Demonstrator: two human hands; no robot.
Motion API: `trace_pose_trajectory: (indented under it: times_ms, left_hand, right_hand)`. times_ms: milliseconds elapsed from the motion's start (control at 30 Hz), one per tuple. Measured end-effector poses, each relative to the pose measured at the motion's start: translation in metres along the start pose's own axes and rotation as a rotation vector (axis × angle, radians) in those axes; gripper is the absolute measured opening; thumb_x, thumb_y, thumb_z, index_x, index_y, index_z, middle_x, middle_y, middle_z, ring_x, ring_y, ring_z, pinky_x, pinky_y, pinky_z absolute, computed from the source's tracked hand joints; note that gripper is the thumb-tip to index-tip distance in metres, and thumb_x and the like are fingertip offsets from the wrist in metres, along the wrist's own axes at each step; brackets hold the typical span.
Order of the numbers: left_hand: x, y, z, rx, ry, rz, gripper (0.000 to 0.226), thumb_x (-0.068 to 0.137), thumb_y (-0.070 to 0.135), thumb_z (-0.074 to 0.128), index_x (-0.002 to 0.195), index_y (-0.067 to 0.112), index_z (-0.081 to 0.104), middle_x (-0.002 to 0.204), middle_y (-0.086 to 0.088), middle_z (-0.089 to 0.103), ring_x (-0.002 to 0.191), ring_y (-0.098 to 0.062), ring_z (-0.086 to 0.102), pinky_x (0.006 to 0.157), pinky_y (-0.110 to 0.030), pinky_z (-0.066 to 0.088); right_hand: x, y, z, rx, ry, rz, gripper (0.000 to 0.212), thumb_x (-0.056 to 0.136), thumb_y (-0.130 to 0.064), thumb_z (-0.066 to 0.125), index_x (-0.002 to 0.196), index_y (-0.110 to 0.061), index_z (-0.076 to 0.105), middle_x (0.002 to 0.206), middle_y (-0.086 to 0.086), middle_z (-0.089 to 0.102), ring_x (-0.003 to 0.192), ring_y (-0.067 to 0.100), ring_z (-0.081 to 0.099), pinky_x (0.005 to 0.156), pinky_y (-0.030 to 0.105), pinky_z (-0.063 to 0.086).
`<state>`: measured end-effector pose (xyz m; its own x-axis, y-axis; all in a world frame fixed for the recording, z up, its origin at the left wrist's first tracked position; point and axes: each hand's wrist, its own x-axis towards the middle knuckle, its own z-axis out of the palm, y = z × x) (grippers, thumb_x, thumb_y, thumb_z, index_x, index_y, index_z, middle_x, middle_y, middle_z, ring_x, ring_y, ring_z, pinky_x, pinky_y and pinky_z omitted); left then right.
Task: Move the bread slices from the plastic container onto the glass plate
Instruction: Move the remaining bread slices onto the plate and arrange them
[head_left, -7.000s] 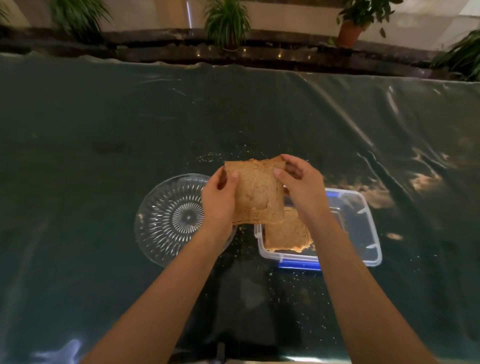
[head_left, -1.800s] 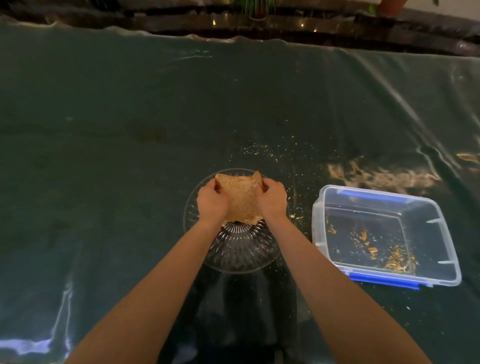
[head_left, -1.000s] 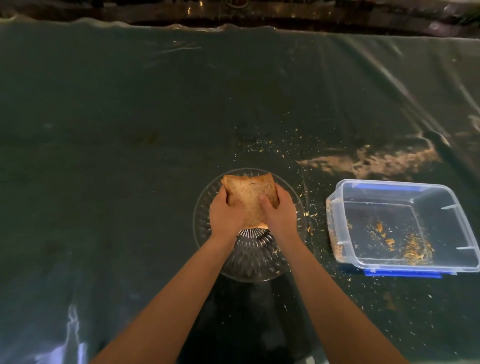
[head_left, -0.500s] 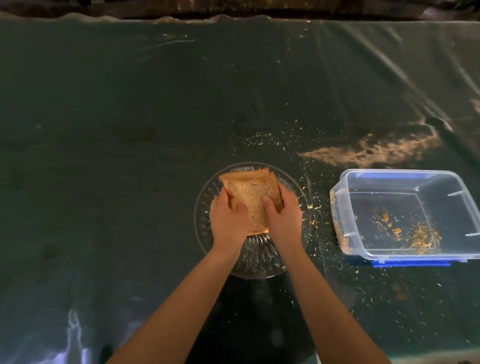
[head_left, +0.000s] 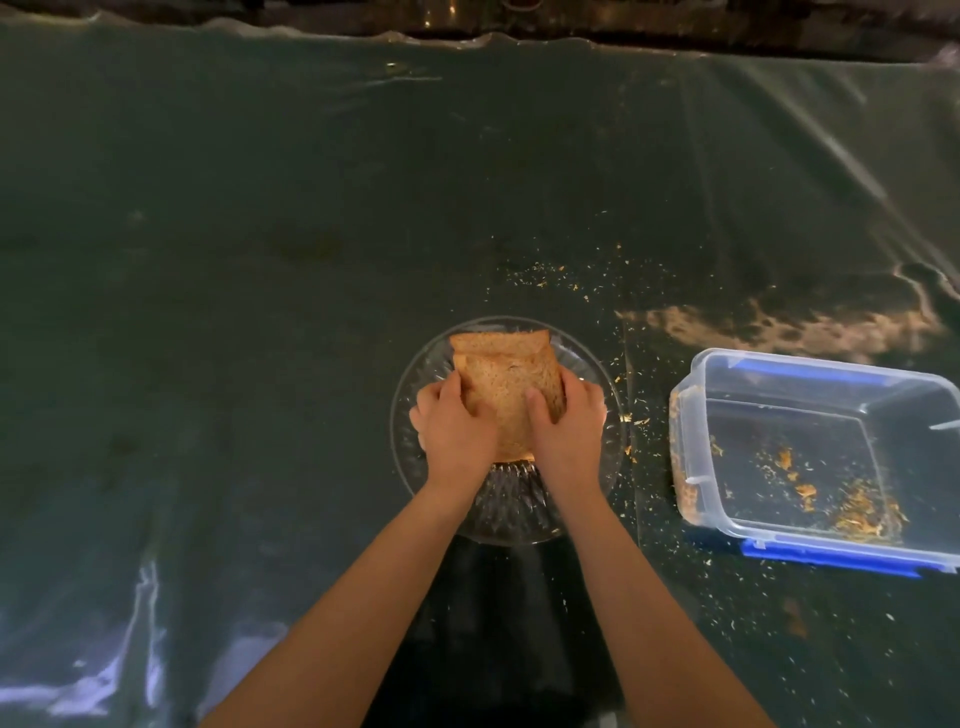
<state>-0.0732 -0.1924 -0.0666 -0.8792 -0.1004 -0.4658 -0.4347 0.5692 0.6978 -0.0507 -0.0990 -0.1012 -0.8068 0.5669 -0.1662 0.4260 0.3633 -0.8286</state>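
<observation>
A stack of brown bread slices (head_left: 506, 382) lies on the round glass plate (head_left: 592, 499) in the middle of the table. My left hand (head_left: 454, 439) grips the stack's left side and my right hand (head_left: 563, 434) grips its right side, thumbs on top. The hands hide the near part of the stack. To the right stands the clear plastic container (head_left: 810, 374) with blue clips, holding only crumbs.
The table (head_left: 260, 260) wears a dark cover under shiny clear plastic. Crumbs are scattered around the plate and in front of the container. The table's far edge runs along the top of the view.
Both hands have lowered the bread stack onto the glass plate and now press flatter on it. The container has not moved.
</observation>
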Motion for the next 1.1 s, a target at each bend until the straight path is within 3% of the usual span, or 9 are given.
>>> trace_pose_trajectory:
  times_ms: [200, 333, 433, 567, 700, 867, 1100]
  left_hand:
    - [-0.011, 0.001, 0.007, 0.059, 0.067, 0.007, 0.051, 0.090, 0.012, 0.046, 0.141, 0.013, 0.043, 0.141, -0.009, 0.042, 0.132, -0.027, 0.037, 0.110, -0.046, 0.036]
    - [-0.017, 0.004, 0.007, -0.006, 0.092, 0.000, 0.051, 0.091, 0.008, 0.046, 0.142, 0.012, 0.042, 0.140, -0.010, 0.042, 0.127, -0.027, 0.046, 0.108, -0.041, 0.041]
    - [-0.024, 0.003, 0.004, -0.024, 0.101, -0.003, 0.045, 0.091, 0.007, 0.045, 0.136, 0.009, 0.049, 0.134, -0.011, 0.048, 0.117, -0.026, 0.054, 0.101, -0.036, 0.047]
    - [-0.030, -0.005, 0.003, -0.034, 0.102, -0.013, 0.041, 0.091, 0.009, 0.044, 0.131, 0.006, 0.051, 0.127, -0.012, 0.057, 0.112, -0.029, 0.060, 0.096, -0.045, 0.051]
    - [-0.034, -0.011, 0.007, -0.007, 0.093, -0.034, 0.037, 0.088, 0.007, 0.046, 0.124, 0.000, 0.055, 0.123, -0.020, 0.056, 0.111, -0.037, 0.059, 0.096, -0.049, 0.050]
    - [-0.034, -0.013, 0.010, 0.013, 0.090, -0.011, 0.044, 0.091, 0.008, 0.045, 0.136, 0.005, 0.048, 0.133, -0.012, 0.043, 0.122, -0.028, 0.049, 0.107, -0.040, 0.042]
    - [-0.034, -0.019, 0.010, 0.003, 0.078, 0.028, 0.048, 0.093, 0.008, 0.044, 0.141, 0.008, 0.043, 0.131, -0.011, 0.042, 0.120, -0.026, 0.048, 0.107, -0.038, 0.042]
  right_hand:
    - [-0.008, 0.002, -0.008, 0.010, -0.007, -0.063, 0.043, 0.089, -0.016, 0.055, 0.131, -0.011, 0.048, 0.126, 0.008, 0.046, 0.117, 0.018, 0.045, 0.092, 0.019, 0.035]
    - [-0.016, -0.001, -0.014, 0.068, -0.010, -0.092, 0.042, 0.090, -0.014, 0.054, 0.131, -0.009, 0.048, 0.119, 0.004, 0.047, 0.105, 0.007, 0.044, 0.081, 0.003, 0.032]
    - [-0.024, -0.002, -0.018, 0.123, -0.021, -0.052, 0.040, 0.090, -0.016, 0.054, 0.130, -0.010, 0.049, 0.114, 0.000, 0.046, 0.102, 0.005, 0.044, 0.088, 0.015, 0.037]
    - [-0.033, 0.003, -0.019, 0.128, -0.026, -0.019, 0.039, 0.090, -0.019, 0.054, 0.128, -0.010, 0.052, 0.117, 0.006, 0.050, 0.101, 0.008, 0.047, 0.090, 0.023, 0.040]
    - [-0.032, 0.013, -0.013, 0.044, -0.008, 0.021, 0.039, 0.089, -0.022, 0.054, 0.127, -0.011, 0.053, 0.120, 0.011, 0.049, 0.111, 0.022, 0.047, 0.095, 0.032, 0.041]
    - [-0.029, 0.020, -0.011, -0.046, -0.020, 0.024, 0.046, 0.090, -0.028, 0.054, 0.132, -0.012, 0.048, 0.120, 0.014, 0.046, 0.112, 0.025, 0.040, 0.097, 0.037, 0.040]
    - [-0.038, 0.019, -0.017, 0.068, 0.039, -0.029, 0.041, 0.086, -0.023, 0.058, 0.125, -0.014, 0.051, 0.120, 0.011, 0.046, 0.114, 0.024, 0.044, 0.099, 0.039, 0.043]
